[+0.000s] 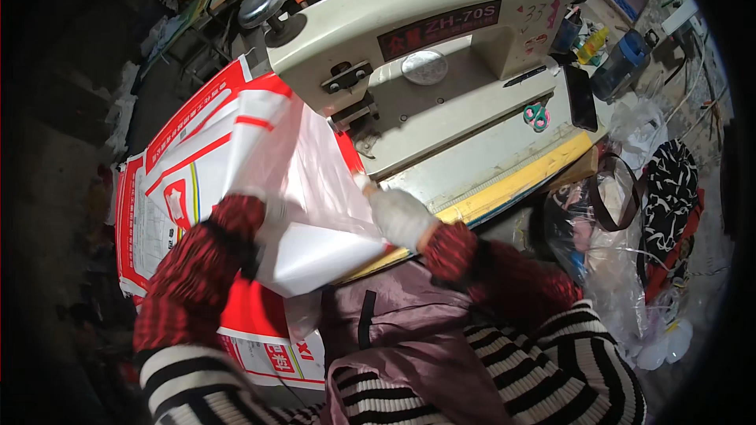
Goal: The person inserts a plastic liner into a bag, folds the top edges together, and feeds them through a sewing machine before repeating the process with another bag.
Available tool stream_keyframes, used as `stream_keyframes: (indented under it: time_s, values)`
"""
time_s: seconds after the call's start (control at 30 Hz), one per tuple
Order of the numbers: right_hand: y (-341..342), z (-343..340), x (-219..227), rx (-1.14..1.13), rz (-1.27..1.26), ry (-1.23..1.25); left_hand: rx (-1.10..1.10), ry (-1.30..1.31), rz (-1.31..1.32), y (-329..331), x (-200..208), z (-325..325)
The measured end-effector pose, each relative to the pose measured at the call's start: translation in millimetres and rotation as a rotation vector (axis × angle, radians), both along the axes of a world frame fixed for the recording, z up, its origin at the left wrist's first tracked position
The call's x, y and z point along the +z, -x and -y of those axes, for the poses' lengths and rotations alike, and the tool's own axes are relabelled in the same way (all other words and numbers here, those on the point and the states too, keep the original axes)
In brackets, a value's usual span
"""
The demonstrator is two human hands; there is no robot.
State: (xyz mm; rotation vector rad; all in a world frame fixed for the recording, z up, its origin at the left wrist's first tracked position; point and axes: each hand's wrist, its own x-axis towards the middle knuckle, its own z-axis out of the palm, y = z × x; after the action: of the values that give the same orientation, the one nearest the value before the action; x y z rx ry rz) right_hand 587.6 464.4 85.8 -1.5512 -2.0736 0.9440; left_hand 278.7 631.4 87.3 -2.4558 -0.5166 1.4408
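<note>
A large red and white woven sack (315,165) with printed panels spreads over the left side of the sewing machine (441,12) and hangs down in front of me. My right hand (400,216), in a white glove, is closed on the sack's edge close to the needle area. At the sack's middle, beside a white fold, is my left hand (276,216), also white-gloved. Motion blurs it and its fingers are hidden, so its grip does not show. Patterned red and black sleeve covers (201,267) are on both forearms.
Small green-handled scissors (538,116) and a dark phone (580,98) lie on the machine bed's right side. A yellow strip (512,181) runs along its front edge. Bottles (622,63) stand at the far right. Below them are clear plastic bags (622,291) and a black-and-white patterned cloth (669,205).
</note>
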Motion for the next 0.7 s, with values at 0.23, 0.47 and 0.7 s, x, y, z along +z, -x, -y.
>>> stream_keyframes:
  time_s: [0.23,0.47,0.7]
  values:
    - [16.6,-46.1,2.7,0.191,0.257,0.05,0.502,0.209,-0.089,-35.2,71.3,165.6]
    - [12.6,-6.5,3.3,-0.11,-0.275,0.151,0.871,0.627,1.326,-128.2,101.9,208.6]
    - [10.5,3.3,20.7,-0.146,-0.166,0.279,0.716,0.451,0.936,-119.7,142.5,210.8]
